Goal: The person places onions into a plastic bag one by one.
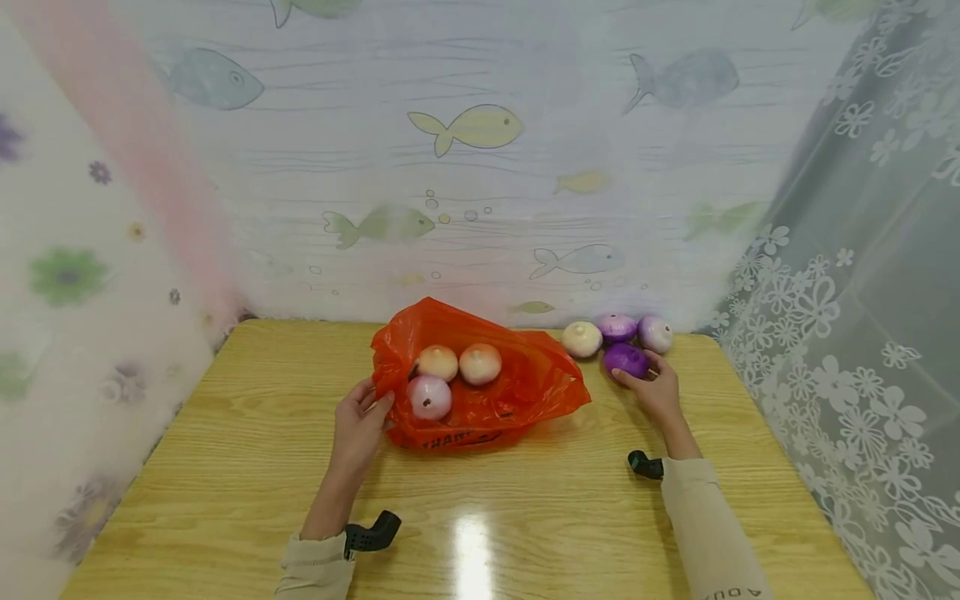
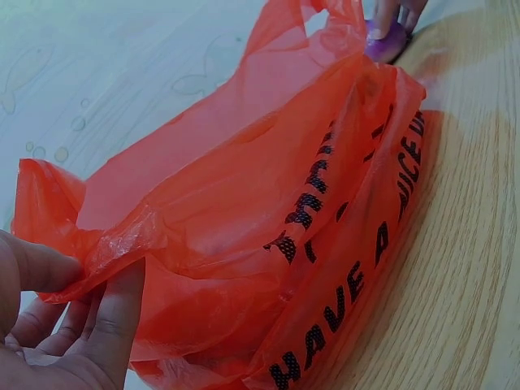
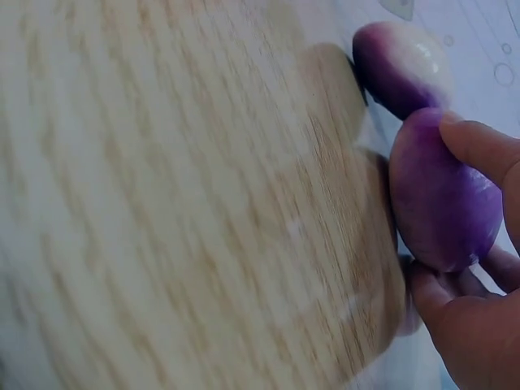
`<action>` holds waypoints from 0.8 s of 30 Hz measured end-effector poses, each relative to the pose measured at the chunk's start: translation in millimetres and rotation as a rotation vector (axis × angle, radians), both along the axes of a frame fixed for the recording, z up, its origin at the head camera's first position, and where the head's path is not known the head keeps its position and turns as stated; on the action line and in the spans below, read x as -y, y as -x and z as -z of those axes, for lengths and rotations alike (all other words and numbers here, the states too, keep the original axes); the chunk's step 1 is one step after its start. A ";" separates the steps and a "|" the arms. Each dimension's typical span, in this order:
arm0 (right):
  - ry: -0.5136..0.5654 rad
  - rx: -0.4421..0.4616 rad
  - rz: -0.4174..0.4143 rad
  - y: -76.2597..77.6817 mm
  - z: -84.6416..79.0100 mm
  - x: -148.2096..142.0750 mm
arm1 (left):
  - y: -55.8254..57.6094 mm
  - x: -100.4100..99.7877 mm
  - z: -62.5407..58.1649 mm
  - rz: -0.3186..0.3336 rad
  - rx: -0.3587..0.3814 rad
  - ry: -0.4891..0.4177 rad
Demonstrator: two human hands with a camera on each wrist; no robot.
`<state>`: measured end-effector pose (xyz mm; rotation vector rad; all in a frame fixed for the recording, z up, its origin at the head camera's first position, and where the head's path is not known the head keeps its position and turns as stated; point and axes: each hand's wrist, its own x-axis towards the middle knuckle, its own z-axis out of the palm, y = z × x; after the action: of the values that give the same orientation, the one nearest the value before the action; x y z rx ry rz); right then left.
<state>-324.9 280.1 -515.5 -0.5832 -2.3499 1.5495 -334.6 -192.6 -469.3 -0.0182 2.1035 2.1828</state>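
Note:
My left hand (image 1: 358,427) pinches the left rim of a red plastic bag (image 1: 546,371), thumb on one side and fingers on the other. The bag lies with its mouth spread. Two yellowish onions (image 1: 480,364) and a pinkish onion (image 1: 430,397) show inside it. Black lettering runs along the bag's near side in the left wrist view. Over at the right, my right hand (image 1: 662,393) grips a dark purple onion (image 1: 626,360) between thumb and fingers. Right behind that onion sit a cream onion (image 1: 582,340), a purple onion (image 1: 617,326) and a purple-white onion (image 1: 656,333).
The wooden table (image 1: 247,467) stretches around the bag and toward me. Behind it hangs a fish-patterned curtain (image 1: 480,225), close to the table's back edge. A lacy flowered curtain (image 1: 847,375) hangs along the right side.

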 end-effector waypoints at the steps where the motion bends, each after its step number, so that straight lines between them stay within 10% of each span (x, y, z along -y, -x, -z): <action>1: 0.000 0.000 0.002 0.1 0.3 0.1 | 0.0 0.0 0.1 0.000 -0.002 0.001; 24: 0.017 -0.126 0.042 -12.1 -10.0 8.7 | -0.3 -0.3 0.2 -0.003 -0.017 0.006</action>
<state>-312.8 271.5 -505.4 -0.5198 -2.2201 1.5421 -334.3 -192.3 -469.5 -0.0029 2.1204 2.1859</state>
